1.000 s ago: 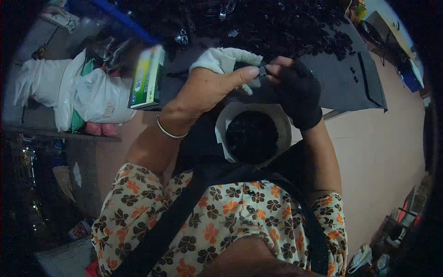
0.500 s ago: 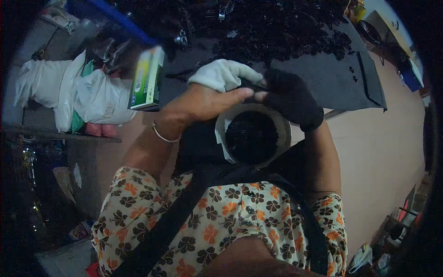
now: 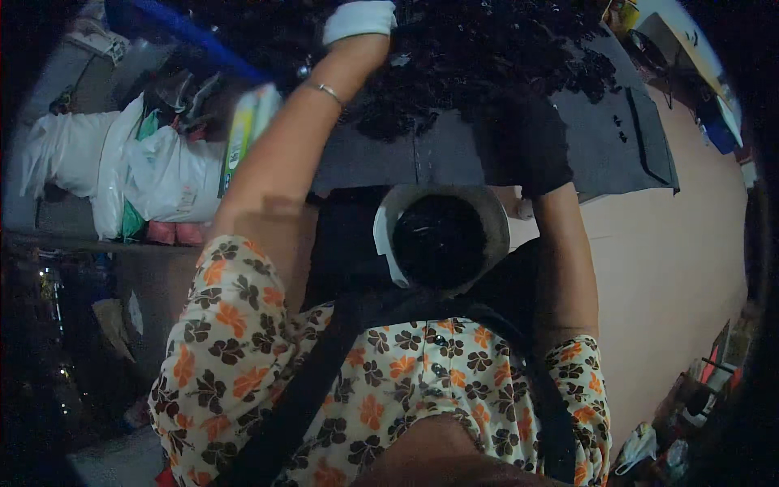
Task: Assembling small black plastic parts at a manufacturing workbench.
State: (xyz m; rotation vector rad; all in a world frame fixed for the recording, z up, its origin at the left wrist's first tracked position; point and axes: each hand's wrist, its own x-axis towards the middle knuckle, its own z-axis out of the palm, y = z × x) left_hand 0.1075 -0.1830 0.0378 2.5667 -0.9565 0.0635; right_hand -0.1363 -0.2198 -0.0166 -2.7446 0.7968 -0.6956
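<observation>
My left hand, in a white glove, reaches far over the table to a heap of small black pieces. Its fingers are lost in the dark among the pieces. My right hand, in a black glove, is over the near right part of the dark grey tabletop, below the heap. Its fingers blend into the dark surface, so what they hold, if anything, does not show. A pale round bucket stands between my legs at the table's near edge, with black contents inside.
Left of my arm stands a green and white box, partly hidden by it. Beyond are stuffed white plastic bags and a blue bar. A blue bin-like object is at the far right, above the pinkish floor.
My hands were together above the bucket and have parted. The left has stretched forward to the heap; the right has moved slightly right and lower, onto the tabletop.
</observation>
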